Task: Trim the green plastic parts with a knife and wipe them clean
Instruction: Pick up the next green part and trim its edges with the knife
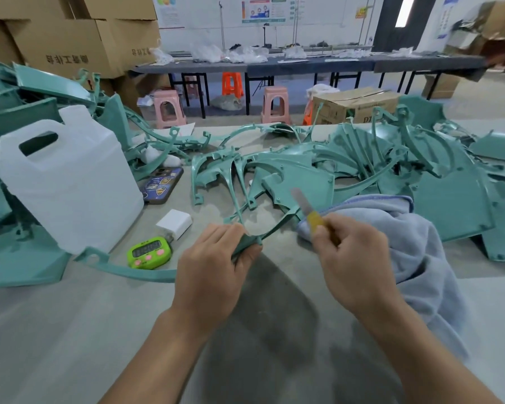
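My left hand (213,266) grips the near end of a thin, curved green plastic part (274,228) that reaches up and away toward the pile. My right hand (353,258) holds a knife (306,208) by its yellow handle, blade pointing up and away, just right of the part. The blade tip hovers over a flat green panel (292,176). A blue-grey cloth (405,252) lies under and to the right of my right hand. More green parts are heaped across the table behind.
A white plastic jug (67,182) stands at the left, with a phone (162,185), a white charger block (174,223) and a green timer (149,253) nearby. Another long curved green strip (123,269) lies left of my left hand. Green part piles flank both sides.
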A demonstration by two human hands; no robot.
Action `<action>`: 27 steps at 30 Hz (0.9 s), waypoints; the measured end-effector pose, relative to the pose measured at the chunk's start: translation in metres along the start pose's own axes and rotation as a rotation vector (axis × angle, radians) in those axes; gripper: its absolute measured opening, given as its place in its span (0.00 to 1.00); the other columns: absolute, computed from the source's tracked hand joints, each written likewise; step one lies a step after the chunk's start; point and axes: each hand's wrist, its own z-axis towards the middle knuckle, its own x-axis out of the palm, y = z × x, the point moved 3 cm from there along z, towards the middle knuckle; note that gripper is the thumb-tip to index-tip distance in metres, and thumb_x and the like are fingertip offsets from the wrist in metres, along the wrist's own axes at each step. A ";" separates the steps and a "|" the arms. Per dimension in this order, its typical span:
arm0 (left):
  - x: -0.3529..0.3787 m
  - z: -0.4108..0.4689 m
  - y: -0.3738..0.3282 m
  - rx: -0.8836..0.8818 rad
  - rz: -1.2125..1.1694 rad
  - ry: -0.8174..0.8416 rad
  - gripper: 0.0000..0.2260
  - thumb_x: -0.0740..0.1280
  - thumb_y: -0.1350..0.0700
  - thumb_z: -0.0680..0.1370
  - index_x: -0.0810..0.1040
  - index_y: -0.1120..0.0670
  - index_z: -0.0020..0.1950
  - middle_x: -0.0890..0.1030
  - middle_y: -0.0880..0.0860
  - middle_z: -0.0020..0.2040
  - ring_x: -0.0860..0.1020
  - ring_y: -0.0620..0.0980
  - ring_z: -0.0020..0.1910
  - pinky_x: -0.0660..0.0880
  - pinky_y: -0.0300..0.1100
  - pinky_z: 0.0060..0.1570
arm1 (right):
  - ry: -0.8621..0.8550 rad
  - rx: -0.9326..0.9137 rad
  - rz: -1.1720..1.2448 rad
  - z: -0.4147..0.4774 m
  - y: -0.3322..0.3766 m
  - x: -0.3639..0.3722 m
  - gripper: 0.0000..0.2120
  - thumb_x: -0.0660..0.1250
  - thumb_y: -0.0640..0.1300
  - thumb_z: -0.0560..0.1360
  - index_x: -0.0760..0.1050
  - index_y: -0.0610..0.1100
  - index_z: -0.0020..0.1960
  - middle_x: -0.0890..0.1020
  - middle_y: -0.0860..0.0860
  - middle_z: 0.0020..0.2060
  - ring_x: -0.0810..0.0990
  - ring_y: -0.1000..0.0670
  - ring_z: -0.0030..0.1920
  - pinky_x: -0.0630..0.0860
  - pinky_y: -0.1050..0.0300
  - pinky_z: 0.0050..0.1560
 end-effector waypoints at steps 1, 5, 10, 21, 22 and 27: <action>0.000 0.000 0.000 0.007 -0.004 0.001 0.13 0.76 0.52 0.75 0.71 0.52 0.42 0.66 0.39 0.39 0.68 0.45 0.39 0.58 0.36 0.37 | -0.080 0.020 0.015 0.002 -0.002 -0.005 0.15 0.68 0.41 0.78 0.72 0.46 0.34 0.72 0.52 0.23 0.72 0.54 0.30 0.66 0.65 0.31; 0.005 -0.003 -0.001 0.039 -0.079 0.062 0.12 0.75 0.50 0.75 0.73 0.51 0.42 0.77 0.43 0.39 0.73 0.47 0.41 0.69 0.41 0.38 | -0.043 0.019 0.304 0.004 0.002 -0.012 0.11 0.66 0.45 0.74 0.80 0.55 0.35 0.84 0.62 0.45 0.79 0.58 0.51 0.72 0.63 0.51; 0.005 -0.006 0.002 -0.057 -0.231 0.082 0.09 0.74 0.46 0.74 0.77 0.47 0.45 0.77 0.42 0.41 0.75 0.42 0.41 0.72 0.39 0.41 | 0.301 0.003 0.484 0.007 0.005 -0.001 0.08 0.67 0.41 0.66 0.81 0.45 0.30 0.85 0.61 0.51 0.79 0.55 0.59 0.72 0.48 0.62; -0.007 -0.005 0.017 -0.619 -0.153 -0.298 0.36 0.76 0.34 0.64 0.69 0.51 0.64 0.72 0.48 0.58 0.70 0.47 0.58 0.71 0.50 0.59 | 0.062 0.307 0.893 0.015 -0.028 0.014 0.17 0.67 0.33 0.79 0.87 0.47 0.37 0.85 0.51 0.37 0.80 0.51 0.44 0.76 0.56 0.47; -0.004 -0.007 0.017 -0.688 -0.197 -0.281 0.36 0.76 0.33 0.62 0.69 0.50 0.63 0.72 0.46 0.58 0.70 0.46 0.58 0.71 0.49 0.59 | 0.038 0.369 0.950 0.014 -0.031 0.018 0.17 0.67 0.34 0.79 0.87 0.45 0.37 0.85 0.50 0.37 0.79 0.49 0.44 0.76 0.53 0.49; 0.022 -0.008 0.018 -0.983 -0.986 -0.052 0.34 0.83 0.45 0.61 0.74 0.50 0.62 0.82 0.45 0.55 0.81 0.40 0.48 0.76 0.39 0.47 | 0.038 0.569 1.207 0.012 -0.039 0.026 0.13 0.66 0.40 0.76 0.87 0.42 0.37 0.83 0.46 0.40 0.78 0.46 0.48 0.74 0.46 0.57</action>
